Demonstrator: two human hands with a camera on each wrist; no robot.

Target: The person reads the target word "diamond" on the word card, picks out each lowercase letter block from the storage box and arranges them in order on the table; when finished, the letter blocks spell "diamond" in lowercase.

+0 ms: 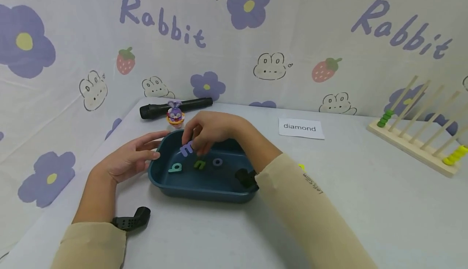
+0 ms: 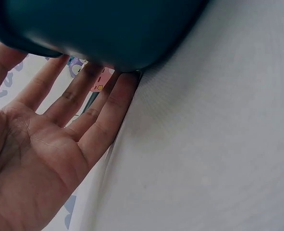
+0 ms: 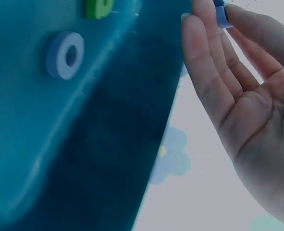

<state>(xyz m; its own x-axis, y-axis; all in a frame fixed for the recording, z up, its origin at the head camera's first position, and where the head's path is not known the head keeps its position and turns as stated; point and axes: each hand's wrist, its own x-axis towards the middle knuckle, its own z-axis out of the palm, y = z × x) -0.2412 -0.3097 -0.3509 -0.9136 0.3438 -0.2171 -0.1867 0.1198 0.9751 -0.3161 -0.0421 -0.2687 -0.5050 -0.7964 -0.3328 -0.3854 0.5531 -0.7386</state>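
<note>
A teal plastic tray sits on the table. Above its left part, my right hand pinches a purple letter m between thumb and fingertips; in the right wrist view only a bluish end of that letter shows. On the tray floor lie a mint letter shaped like a b or q, a green letter n and a greyish-lilac letter o. Against the tray's left end rests my left hand, its fingers extended along the outer wall and its thumb near the rim.
Behind the tray are a black microphone and a purple rabbit figurine. A card reading "diamond" lies farther right. At the far right stands a wooden bead counter. A yellow piece peeks out beyond my right sleeve.
</note>
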